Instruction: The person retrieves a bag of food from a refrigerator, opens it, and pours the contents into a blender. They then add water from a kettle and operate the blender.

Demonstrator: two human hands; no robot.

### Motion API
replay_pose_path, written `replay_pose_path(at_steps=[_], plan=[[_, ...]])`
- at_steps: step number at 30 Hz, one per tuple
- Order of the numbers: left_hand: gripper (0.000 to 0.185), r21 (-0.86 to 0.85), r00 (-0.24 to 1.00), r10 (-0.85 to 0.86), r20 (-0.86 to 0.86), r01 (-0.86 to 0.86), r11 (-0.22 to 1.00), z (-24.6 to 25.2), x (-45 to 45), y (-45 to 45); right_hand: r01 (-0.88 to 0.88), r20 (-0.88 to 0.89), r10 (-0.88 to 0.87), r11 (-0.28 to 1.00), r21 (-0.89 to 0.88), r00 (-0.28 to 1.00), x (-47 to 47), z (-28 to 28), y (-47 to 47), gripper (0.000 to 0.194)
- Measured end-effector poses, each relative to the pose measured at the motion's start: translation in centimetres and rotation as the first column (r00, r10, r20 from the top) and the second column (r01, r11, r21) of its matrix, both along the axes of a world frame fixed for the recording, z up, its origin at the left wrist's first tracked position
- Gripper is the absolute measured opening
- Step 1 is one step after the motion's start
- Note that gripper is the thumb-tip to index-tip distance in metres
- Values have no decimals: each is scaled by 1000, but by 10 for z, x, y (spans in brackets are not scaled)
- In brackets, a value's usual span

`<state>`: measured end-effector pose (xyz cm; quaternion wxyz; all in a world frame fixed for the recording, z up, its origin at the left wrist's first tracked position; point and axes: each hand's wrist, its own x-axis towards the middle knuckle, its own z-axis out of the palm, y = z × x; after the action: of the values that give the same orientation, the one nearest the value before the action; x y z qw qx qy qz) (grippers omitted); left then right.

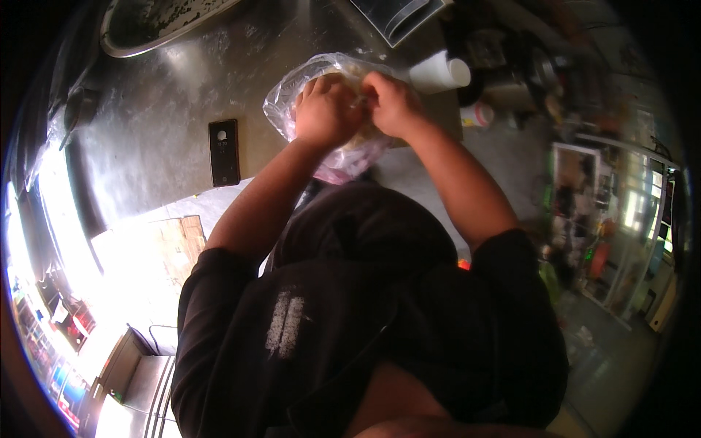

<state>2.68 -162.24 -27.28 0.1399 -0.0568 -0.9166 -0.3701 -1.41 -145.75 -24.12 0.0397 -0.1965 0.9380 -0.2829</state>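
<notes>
A clear plastic bag [285, 104] with pale, lumpy contents lies at the near edge of a metal worktop [159, 120]. Over the bag's middle is my left hand [330, 109], its fingers bent down onto it. My right hand [393, 104] is beside it with thumb and fingers curled together at the bag's upper right part. The fingertips of both hands are partly hidden, and what exactly they pinch cannot be made out. Pinkish plastic hangs at the bag's near side, against the dark shirt.
A smartphone [224, 153] lies left of the bag. White cups [438, 74] lie on their side at the right, near another white container [477, 115]. An oval metal tray [131, 52] is at the far left, a dark square-cornered tray [397, 30] at the far side.
</notes>
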Motion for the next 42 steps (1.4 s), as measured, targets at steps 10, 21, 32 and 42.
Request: replay_pose_path(at_steps=[10, 21, 32, 42], plan=[[8, 117, 995, -40, -94, 51, 992, -8, -12, 0, -100, -114, 84, 985, -142, 990, -12, -3, 9, 20], [13, 146, 987, -122, -106, 137, 980, -21, -12, -5, 37, -169, -57, 992, -121, 984, 19, -16, -3, 29], [16, 201, 969, -159, -187, 196, 960, -26, -20, -4, 117, -95, -140, 969, -217, 985, 16, -26, -12, 30], [11, 249, 967, -231, -112, 252, 935, -11, -31, -23, -50, -198, 3, 972, -232, 980, 8, -30, -7, 28]])
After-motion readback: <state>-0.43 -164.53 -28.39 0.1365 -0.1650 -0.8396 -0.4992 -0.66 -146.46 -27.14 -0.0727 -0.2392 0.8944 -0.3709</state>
